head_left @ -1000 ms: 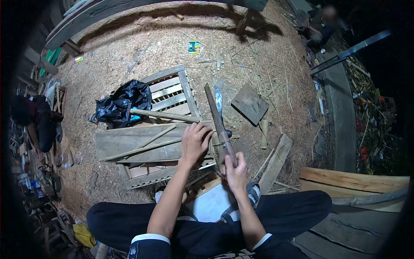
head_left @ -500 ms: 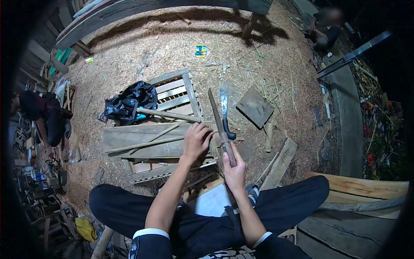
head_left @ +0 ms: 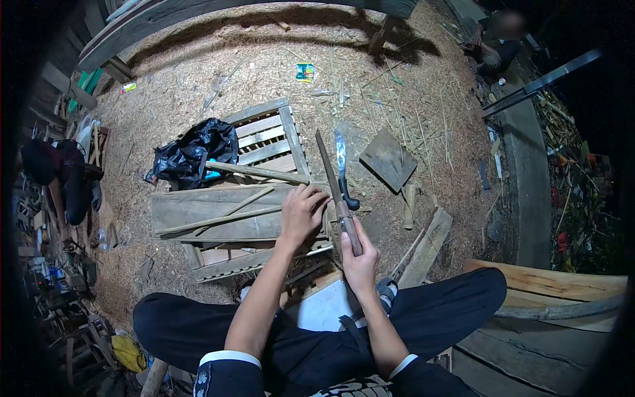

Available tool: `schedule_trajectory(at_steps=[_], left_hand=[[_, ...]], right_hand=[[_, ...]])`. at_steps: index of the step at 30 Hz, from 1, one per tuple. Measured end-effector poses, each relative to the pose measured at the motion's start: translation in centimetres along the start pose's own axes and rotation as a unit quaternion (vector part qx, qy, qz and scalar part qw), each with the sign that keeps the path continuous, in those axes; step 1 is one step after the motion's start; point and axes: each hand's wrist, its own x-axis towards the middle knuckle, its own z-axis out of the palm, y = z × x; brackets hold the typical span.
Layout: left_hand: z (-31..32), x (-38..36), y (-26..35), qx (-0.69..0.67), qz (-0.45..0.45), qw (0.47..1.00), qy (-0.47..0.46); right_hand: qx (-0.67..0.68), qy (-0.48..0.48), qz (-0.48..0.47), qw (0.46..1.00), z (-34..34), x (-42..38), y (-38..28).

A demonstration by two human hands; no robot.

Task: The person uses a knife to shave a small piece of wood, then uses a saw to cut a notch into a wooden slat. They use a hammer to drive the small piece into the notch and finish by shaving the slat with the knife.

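Head view: right hand (head_left: 360, 261) grips wooden-handled machete (head_left: 336, 192), blade up; left hand (head_left: 301, 213) closed, pinning bamboo strips (head_left: 221, 213) on plank (head_left: 198, 215). Best practice: fingers kept off the blade line.

You wear dark trousers and a dark short-sleeved top with white-edged cuffs; your left hand (head_left: 301, 213) and right hand (head_left: 360, 259) are bare.

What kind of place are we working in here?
Likely an outdoor woodworking yard at night: the ground is covered in sawdust and shavings, with a slatted wooden pallet, loose planks and a long knife in the right hand.
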Motion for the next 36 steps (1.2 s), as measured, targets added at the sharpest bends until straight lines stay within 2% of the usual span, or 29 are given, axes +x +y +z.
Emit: schedule_trajectory(at_steps=[9, 11, 29, 33, 35, 36], left_hand=[[-0.1, 0.0, 0.0, -0.010, -0.004, 1.000, -0.005], [-0.2, 0.1, 0.3, -0.006, -0.007, 1.000, -0.004], [-0.4, 0.2, 0.3, -0.001, -0.006, 1.000, -0.015], [-0.4, 0.1, 0.2, 0.008, -0.002, 1.000, -0.015], [-0.3, 0.1, 0.2, 0.009, -0.006, 1.000, -0.017], [-0.3, 0.1, 0.1, 0.007, -0.004, 1.000, -0.017]], right_hand=[[0.008, -0.011, 0.029, 0.999, -0.1, -0.2, -0.6], [-0.001, 0.001, -0.002, 1.000, 0.0, -0.1, -0.5], [-0.008, 0.009, 0.000, 1.000, 0.2, -0.6, 0.8], [-0.010, 0.013, -0.019, 1.000, -0.2, -0.7, -0.8], [0.020, -0.045, 0.139, 0.989, -1.0, -1.2, -1.5], [0.019, -0.045, 0.140, 0.989, -0.9, -1.2, -1.3]])
